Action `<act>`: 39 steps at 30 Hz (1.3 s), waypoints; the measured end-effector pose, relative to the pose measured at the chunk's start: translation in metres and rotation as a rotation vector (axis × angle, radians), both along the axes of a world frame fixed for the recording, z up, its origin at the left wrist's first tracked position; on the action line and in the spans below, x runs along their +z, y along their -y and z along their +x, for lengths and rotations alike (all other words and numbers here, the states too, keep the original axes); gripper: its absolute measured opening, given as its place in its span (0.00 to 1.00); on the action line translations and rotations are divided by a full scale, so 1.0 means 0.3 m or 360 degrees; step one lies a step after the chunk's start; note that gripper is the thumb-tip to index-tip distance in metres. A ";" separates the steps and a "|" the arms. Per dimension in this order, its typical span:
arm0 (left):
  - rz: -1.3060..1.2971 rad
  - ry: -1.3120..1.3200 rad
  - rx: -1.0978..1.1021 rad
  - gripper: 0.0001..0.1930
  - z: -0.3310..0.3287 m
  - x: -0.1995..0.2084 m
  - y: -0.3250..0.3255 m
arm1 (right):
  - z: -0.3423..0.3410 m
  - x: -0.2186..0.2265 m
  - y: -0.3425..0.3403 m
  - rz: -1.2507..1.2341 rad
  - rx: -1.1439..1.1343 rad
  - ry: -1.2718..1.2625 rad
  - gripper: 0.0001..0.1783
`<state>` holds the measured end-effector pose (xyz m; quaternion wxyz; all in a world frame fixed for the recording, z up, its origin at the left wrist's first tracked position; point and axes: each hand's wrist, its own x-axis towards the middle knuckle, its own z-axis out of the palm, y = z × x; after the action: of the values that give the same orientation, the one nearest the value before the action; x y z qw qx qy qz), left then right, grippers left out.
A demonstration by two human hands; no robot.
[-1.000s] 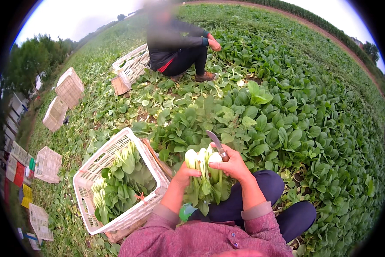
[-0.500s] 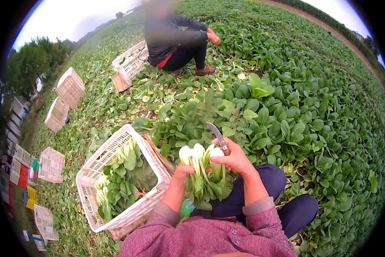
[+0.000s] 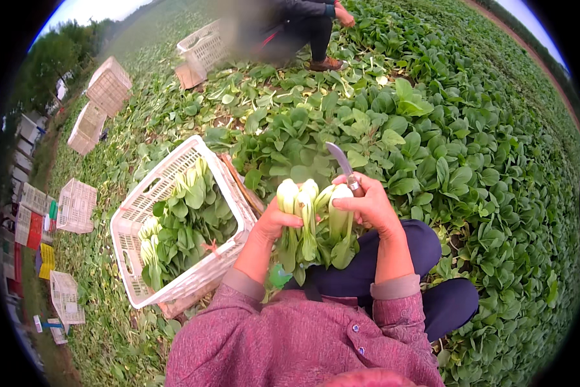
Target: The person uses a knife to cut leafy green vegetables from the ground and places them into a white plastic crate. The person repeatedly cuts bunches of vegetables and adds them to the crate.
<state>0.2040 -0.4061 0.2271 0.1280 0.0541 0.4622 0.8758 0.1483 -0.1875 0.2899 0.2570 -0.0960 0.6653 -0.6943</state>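
While the left hand (image 3: 281, 218) has fingers curled round greens (image 3: 288, 195), the right hand (image 3: 375, 205), fingers closed, grips a knife (image 3: 340, 158) and more greens. A crate (image 3: 203, 272) stands nearby.

Mottled maroon-pink top (image 3: 257, 342), long slvs. (image 3: 209, 308) w/ plain greyish-mauve cuffs (image 3: 396, 287); 2 sm. round pale btns. (image 3: 355, 328) visible on frt., bluish tint. Dk. navy trousers (image 3: 424, 253). L hand (image 3: 277, 220) & R hand (image 3: 373, 205) both bare.
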 end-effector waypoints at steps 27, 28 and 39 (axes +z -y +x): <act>-0.1010 -0.0423 0.0777 0.33 0.120 0.189 0.746 | -0.068 -0.110 0.224 -0.0258 -0.0561 -0.0044 0.23; -0.1314 -0.0315 0.0880 0.32 0.129 0.230 0.747 | -0.075 -0.108 0.209 -0.0223 -0.0575 -0.0076 0.23; -0.3390 -0.0908 -0.0626 0.28 0.249 0.050 0.746 | -0.086 -0.121 0.117 -0.0253 -0.0828 -0.0190 0.23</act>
<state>0.2788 -0.6298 0.2422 0.1346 0.1879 0.9718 -0.0466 0.1227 -0.2227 0.2538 0.0219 0.0175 0.6250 -0.7801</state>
